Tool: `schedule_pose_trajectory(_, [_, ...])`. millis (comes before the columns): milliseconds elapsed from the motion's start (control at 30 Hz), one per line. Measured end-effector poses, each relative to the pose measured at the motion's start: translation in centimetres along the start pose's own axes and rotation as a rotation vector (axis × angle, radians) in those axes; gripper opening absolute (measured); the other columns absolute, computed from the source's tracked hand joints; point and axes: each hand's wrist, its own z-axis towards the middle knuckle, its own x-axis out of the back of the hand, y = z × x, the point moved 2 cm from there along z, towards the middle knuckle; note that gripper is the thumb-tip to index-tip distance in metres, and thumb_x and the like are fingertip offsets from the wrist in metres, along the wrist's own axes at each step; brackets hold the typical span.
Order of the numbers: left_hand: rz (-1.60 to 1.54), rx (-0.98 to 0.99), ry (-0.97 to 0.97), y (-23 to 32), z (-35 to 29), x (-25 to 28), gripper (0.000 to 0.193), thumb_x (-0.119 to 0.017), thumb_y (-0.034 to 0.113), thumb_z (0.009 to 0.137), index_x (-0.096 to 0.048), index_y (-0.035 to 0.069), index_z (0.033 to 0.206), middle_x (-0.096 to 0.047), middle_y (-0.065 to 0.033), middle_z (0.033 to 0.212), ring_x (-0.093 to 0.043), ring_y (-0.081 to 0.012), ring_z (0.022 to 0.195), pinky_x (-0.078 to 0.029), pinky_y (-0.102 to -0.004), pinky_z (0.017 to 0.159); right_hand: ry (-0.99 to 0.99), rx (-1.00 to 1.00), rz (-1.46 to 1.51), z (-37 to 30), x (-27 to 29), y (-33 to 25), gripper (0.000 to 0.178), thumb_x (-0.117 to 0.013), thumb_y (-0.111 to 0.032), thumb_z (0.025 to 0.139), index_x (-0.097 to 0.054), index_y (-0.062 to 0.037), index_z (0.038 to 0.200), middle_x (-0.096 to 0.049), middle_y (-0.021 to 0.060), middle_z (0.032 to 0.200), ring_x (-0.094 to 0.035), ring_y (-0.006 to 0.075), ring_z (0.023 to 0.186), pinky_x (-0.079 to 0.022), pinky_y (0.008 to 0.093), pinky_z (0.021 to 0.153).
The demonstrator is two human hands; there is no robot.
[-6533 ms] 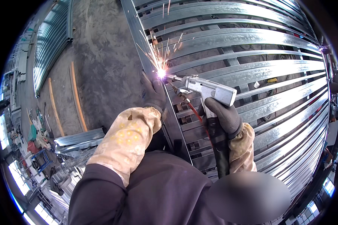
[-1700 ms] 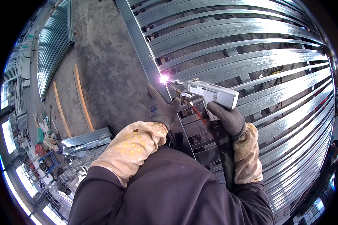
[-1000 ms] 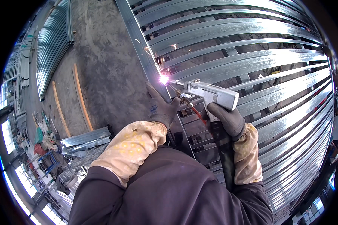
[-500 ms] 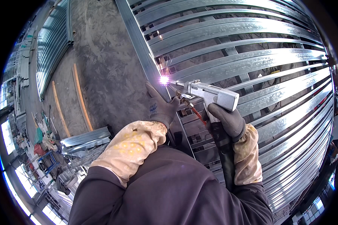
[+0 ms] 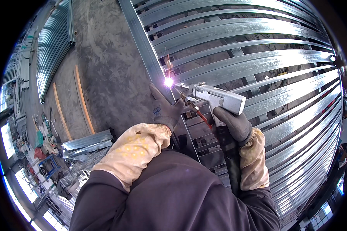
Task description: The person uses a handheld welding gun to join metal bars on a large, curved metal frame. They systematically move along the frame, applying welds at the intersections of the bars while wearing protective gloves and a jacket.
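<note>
In my gloved right hand is a silver pistol-shaped welding gun, with the fingers wrapped round its grip. A thick black cable runs down from the grip along my forearm. The gun's nozzle points left at a bright violet-white glow, and thin sparks rise from it. This glow sits where a crosswise steel bar meets the long galvanized steel tube. My gloved left hand straddles that tube just below the glow, thumb on one side and fingers on the other. The glare hides the joint itself.
Rows of parallel galvanized bars fill the right side, with gaps between them. Two orange-brown strips lie on the grey floor at left. Beyond them stands a stack of ribbed metal. Short metal profiles lie near my left sleeve.
The sparks now shoot more steeply upward in a tight plume, where before they were scattered. Both hands and the welding gun stay almost in place.
</note>
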Motion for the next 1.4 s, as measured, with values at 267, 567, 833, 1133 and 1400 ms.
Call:
schedule_pose_trajectory(267, [0.030,-0.033,0.060,0.5,-0.3,0.0,0.115,-0.077,0.015,0.075,0.002,-0.005,0.156,-0.038,-0.0293,0.143,-0.046,-0.0412,0.130,-0.041,-0.0455,0.109,0.016,-0.036,-0.003,-0.3,-0.1,0.1,0.024,-0.060,-0.023,0.098,-0.069,-0.0008,0.094,-0.067,0.0033,0.076,-0.063,0.0099,0.063,-0.051,0.0257,0.058])
schedule_pose_trajectory(567, [0.039,-0.042,0.045,0.0,-0.2,-0.3,0.117,-0.080,0.019,0.076,0.002,-0.005,0.156,-0.035,-0.0305,0.146,-0.045,-0.0416,0.132,-0.040,-0.0443,0.110,0.028,0.036,0.002,-0.2,0.2,0.8,0.024,-0.060,-0.022,0.098,-0.068,0.0000,0.099,-0.069,0.0039,0.078,-0.064,0.0102,0.064,-0.052,0.0259,0.058])
schedule_pose_trajectory(833, [0.032,-0.034,0.055,0.0,-0.2,-0.3,0.117,-0.080,0.020,0.076,0.001,-0.006,0.156,-0.035,-0.0314,0.146,-0.045,-0.0420,0.133,-0.039,-0.0433,0.112,0.006,0.019,0.019,-0.5,0.0,0.6,0.022,-0.059,-0.020,0.098,-0.068,0.0000,0.101,-0.068,0.0039,0.077,-0.064,0.0106,0.063,-0.052,0.0263,0.058])
schedule_pose_trajectory(1133, [0.001,-0.018,0.019,0.2,-0.1,-0.1,0.124,-0.079,0.034,0.073,0.002,-0.011,0.155,-0.024,-0.0365,0.154,-0.030,-0.0463,0.144,-0.028,-0.0442,0.120,0.009,0.010,0.020,-0.6,0.0,0.8,0.023,-0.061,-0.022,0.097,-0.070,-0.0007,0.092,-0.067,0.0037,0.075,-0.065,0.0109,0.063,-0.052,0.0257,0.057])
schedule_pose_trajectory(1400, [0.055,-0.058,0.073,0.5,-0.3,0.0,0.121,-0.083,0.031,0.073,-0.003,-0.011,0.154,-0.032,-0.0347,0.150,-0.037,-0.0448,0.139,-0.033,-0.0444,0.116,0.001,0.000,0.058,-0.8,0.2,1.0,0.023,-0.061,-0.020,0.098,-0.067,0.0012,0.103,-0.069,0.0059,0.079,-0.066,0.0126,0.064,-0.054,0.0265,0.058])
